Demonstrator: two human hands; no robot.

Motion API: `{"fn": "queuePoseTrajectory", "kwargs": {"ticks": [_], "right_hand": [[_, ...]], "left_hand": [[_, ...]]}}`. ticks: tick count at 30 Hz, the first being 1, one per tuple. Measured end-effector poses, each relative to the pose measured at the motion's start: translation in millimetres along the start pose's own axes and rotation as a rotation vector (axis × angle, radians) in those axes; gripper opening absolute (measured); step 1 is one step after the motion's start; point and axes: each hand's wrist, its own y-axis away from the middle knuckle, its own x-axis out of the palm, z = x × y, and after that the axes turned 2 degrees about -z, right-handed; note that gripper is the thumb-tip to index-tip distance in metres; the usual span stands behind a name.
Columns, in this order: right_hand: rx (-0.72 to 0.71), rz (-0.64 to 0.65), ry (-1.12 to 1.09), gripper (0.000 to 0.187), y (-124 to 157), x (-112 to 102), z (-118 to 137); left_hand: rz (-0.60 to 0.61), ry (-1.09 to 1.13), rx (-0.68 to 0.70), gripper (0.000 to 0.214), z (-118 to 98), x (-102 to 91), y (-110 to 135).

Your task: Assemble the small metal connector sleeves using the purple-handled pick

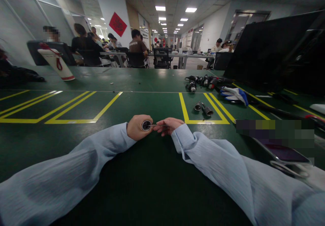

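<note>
My left hand (pixel 135 128) is closed around a round metal cylinder (pixel 145 125), whose dark hollow end faces me. A thin metal rod (pixel 156 125) runs from the mouth of that cylinder to my right hand (pixel 173 123). The fingers of the right hand are pinched on the rod; its far tip is too small to place exactly inside the opening. Both hands are held just above the green table (pixel 142 100), close together near the middle.
Two metal cylindrical parts (pixel 207 110) lie inside a yellow-taped box on the right. Behind them are several dark connectors with cables (pixel 192 86) and a blue-and-white glove (pixel 234 95). A phone (pixel 286 152) lies at right; a white bottle (pixel 58 63) stands far left. People sit beyond.
</note>
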Motion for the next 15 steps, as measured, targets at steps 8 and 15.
{"fn": "queuePoseTrajectory", "kwargs": {"ticks": [8, 15], "right_hand": [[-0.044, 0.0, 0.001, 0.022, 3.3, 5.0, 0.5], [-0.067, 0.001, 0.015, 0.021, 3.9, 4.2, -0.3]], "left_hand": [[-0.021, 0.041, -0.017, 0.023, -0.2, 2.5, 0.1], [-0.025, 0.07, -0.023, 0.024, -0.8, 3.0, -0.2]]}}
